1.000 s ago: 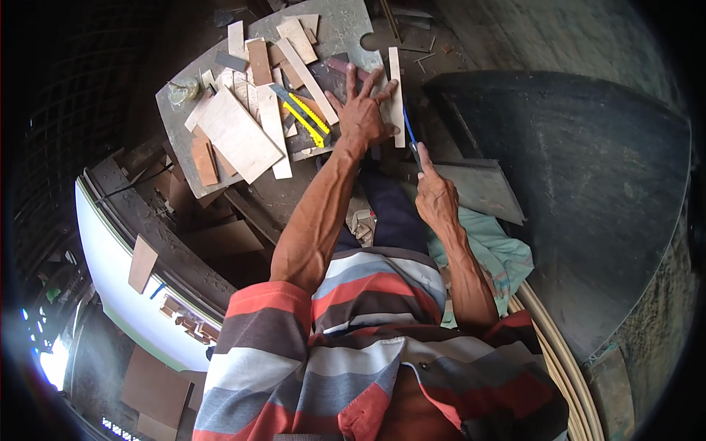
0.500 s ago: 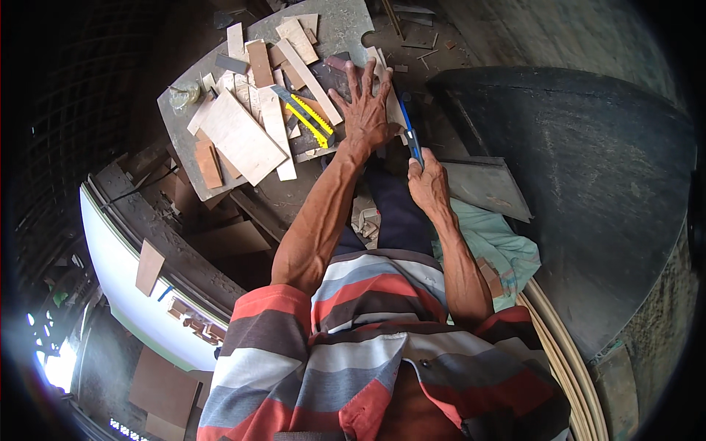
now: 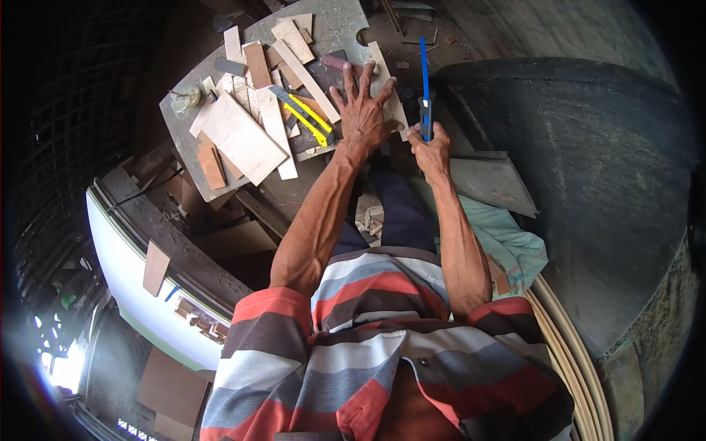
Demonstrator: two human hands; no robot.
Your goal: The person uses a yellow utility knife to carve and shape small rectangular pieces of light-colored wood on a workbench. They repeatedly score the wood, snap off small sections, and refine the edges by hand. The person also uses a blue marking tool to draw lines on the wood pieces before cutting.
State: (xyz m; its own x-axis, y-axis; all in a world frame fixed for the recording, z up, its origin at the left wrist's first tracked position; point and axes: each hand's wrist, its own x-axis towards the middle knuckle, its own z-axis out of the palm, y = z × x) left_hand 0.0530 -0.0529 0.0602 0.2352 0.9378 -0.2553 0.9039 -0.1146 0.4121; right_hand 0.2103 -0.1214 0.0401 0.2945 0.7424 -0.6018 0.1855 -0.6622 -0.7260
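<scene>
My left hand [image 3: 362,110] is spread with its fingers apart, pressing on a narrow pale wood strip [image 3: 384,73] at the table's right edge. The strip slants, and its near end sticks out past my palm toward my right hand. My right hand [image 3: 432,156] grips the dark handle of a small handsaw [image 3: 425,81] with a thin blue blade, which points away from me. The blade stands just right of the strip, apart from it. Left of my left hand lies a yellow and black utility knife [image 3: 307,117], its blade showing. A dark reddish block [image 3: 334,61] sits by my fingertips.
Several wood offcuts [image 3: 243,140] lie piled on the grey table [image 3: 176,136], near a glass jar [image 3: 185,98]. A large dark panel [image 3: 573,169] leans at right. A white curved panel [image 3: 125,253] stands at left. Below right is a green cloth [image 3: 507,239].
My right hand has shifted slightly right and away from me. The saw has swung upright and moved off the strip's edge. My left hand stays nearly in place.
</scene>
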